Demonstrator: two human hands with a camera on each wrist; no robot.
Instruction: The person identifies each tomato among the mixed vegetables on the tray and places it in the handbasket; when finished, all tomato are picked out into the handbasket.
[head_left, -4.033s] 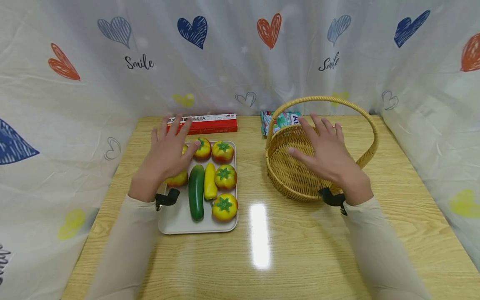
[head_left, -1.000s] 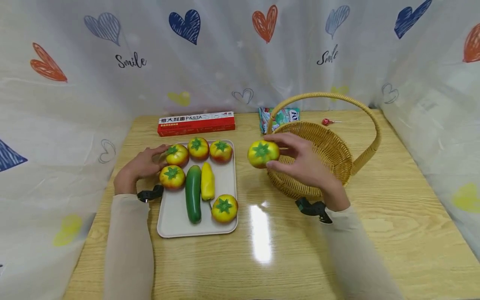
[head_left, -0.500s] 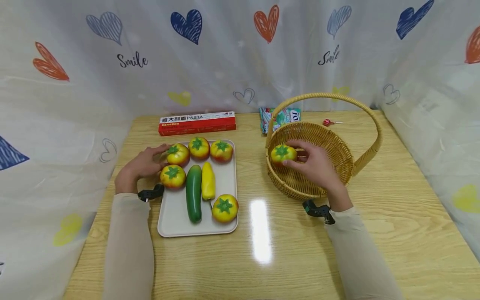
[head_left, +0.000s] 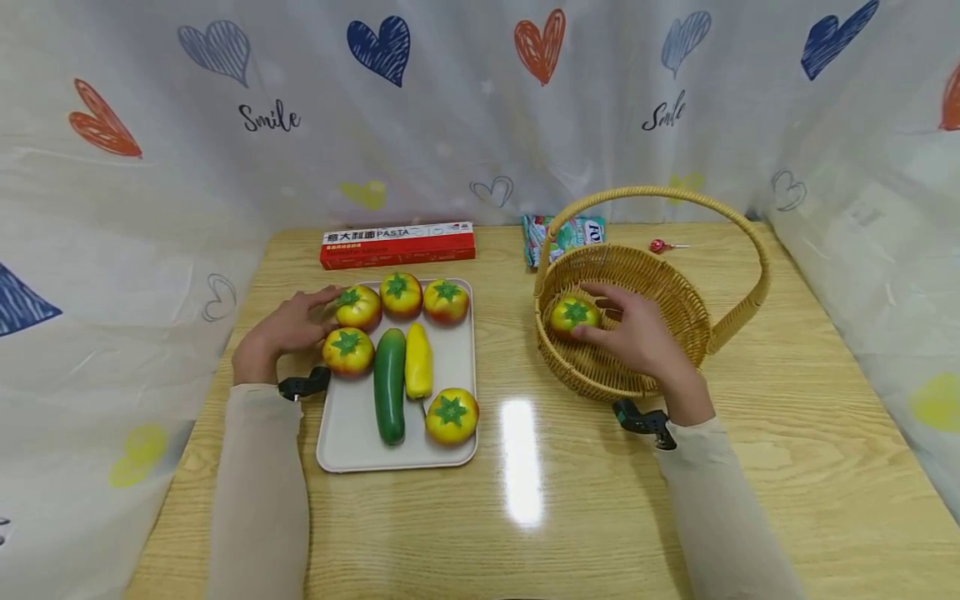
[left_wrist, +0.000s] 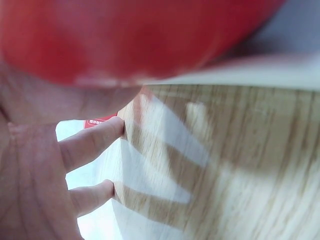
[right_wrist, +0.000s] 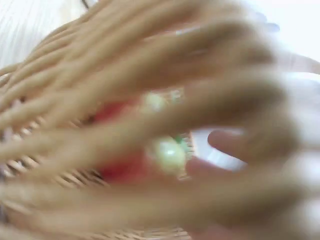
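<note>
Currently one fruit (head_left: 575,317) sits low inside the basket (head_left: 660,279), toward its nine o'clock wall. Right hand (head_left: 633,333): grip looks clamped on it, thumb and fingers curled; wicker blurs the right wrist view. Step in hand, as judged: setting the fruit down. Next move would call for parting the fingers and lifting out clear of the handle (head_left: 645,192). Left hand (head_left: 292,327): fingers apart, against fruit at the ten o'clock corner of the tray (head_left: 348,437), which bears five fruits, a cucumber (head_left: 389,387) and a yellow pepper (head_left: 418,362). Worktop (head_left: 600,500): pale wood, glossy; pasta box (head_left: 397,247) at the tray's twelve, packet (head_left: 579,232) at the basket's eleven, lollipop (head_left: 657,246) at one. Room: heart-printed curtain (head_left: 450,100) behind.
</note>
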